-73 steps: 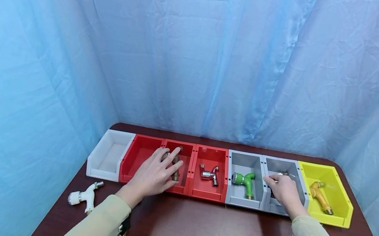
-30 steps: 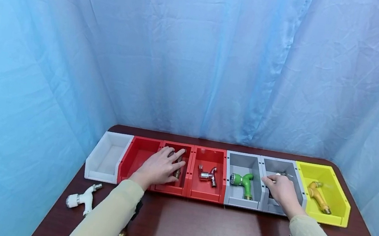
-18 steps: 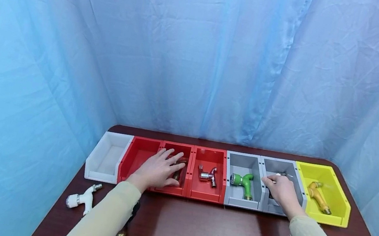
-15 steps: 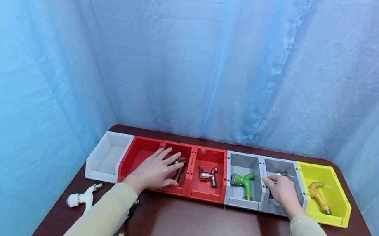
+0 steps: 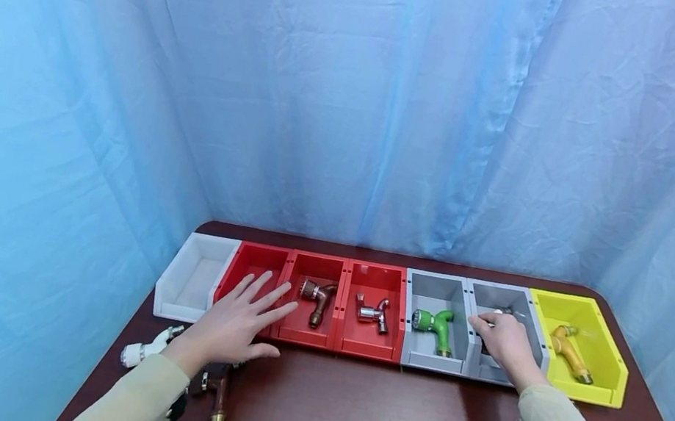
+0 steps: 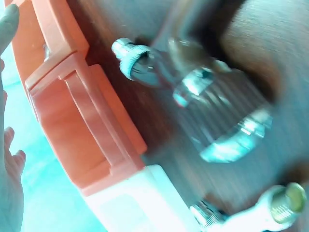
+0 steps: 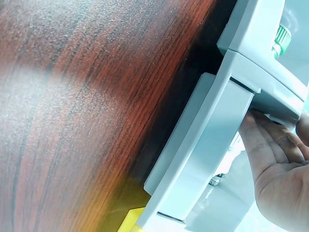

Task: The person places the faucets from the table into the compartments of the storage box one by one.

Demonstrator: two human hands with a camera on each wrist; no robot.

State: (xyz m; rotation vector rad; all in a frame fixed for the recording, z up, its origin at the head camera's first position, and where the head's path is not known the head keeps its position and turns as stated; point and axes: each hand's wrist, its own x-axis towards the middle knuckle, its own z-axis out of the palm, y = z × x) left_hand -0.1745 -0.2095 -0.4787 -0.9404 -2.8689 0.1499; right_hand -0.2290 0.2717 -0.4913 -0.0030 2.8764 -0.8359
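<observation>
My left hand (image 5: 234, 324) hovers over the table's left part, fingers spread, holding nothing. Under its wrist lies a dark brown tap (image 5: 219, 396), blurred in the left wrist view, where its ribbed knob (image 6: 222, 111) shows. A white tap (image 5: 143, 349) lies left of it, partly covered by the arm. A brown tap (image 5: 318, 302) lies in a red bin (image 5: 305, 339) beyond the hand. My right hand (image 5: 506, 343) pinches the side wall of the right grey bin (image 7: 207, 150), fingers inside and thumb over the rim. Within that bin a white-and-metal tap (image 7: 229, 162) is partly hidden.
The bins form one row along the back. A chrome tap (image 5: 374, 313) lies in a red bin, a green tap (image 5: 435, 327) in the left grey bin, a yellow tap (image 5: 570, 352) in the yellow bin (image 5: 605, 393). A white bin (image 5: 183, 311) ends the row. Curtains hang behind.
My left hand has let go of the brown tap, which now lies uncovered in the red bin, and has drawn back left and nearer. The right hand has stayed on the grey bin.
</observation>
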